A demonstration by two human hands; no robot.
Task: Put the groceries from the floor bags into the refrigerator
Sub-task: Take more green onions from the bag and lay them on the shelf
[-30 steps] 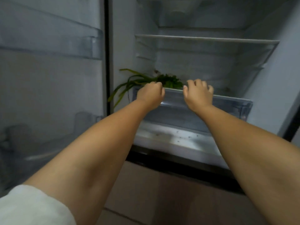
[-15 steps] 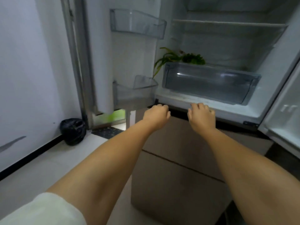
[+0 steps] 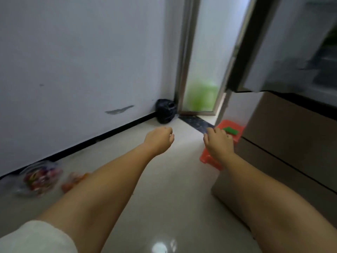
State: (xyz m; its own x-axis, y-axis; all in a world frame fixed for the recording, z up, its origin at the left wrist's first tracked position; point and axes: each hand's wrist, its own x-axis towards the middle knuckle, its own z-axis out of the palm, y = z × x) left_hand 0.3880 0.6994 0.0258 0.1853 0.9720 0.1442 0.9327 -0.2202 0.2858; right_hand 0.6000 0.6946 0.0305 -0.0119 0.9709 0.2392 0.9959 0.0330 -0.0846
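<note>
Both hands, the left hand [image 3: 159,141] and the right hand [image 3: 218,143], hang loosely curled and empty mid-frame above the floor [image 3: 173,179], while the blurred grocery bags [image 3: 41,178] lie lower left and the refrigerator [image 3: 291,134] stands right.

- The left hand [image 3: 159,141] and right hand [image 3: 218,143] are extended side by side above the pale tiled floor [image 3: 164,189], holding nothing.
- The clear plastic bags of mixed groceries [image 3: 41,177] lie on the floor at the wall base, well left of and nearer than the left hand.
- The black plastic bag [image 3: 165,111] sits in the corner beyond the left hand.
- The orange plastic stool [image 3: 221,141] stands beneath the right hand, beside the beige refrigerator [image 3: 291,143] lower drawers.
- The open refrigerator door [image 3: 242,46] stands above and beyond the right hand.
</note>
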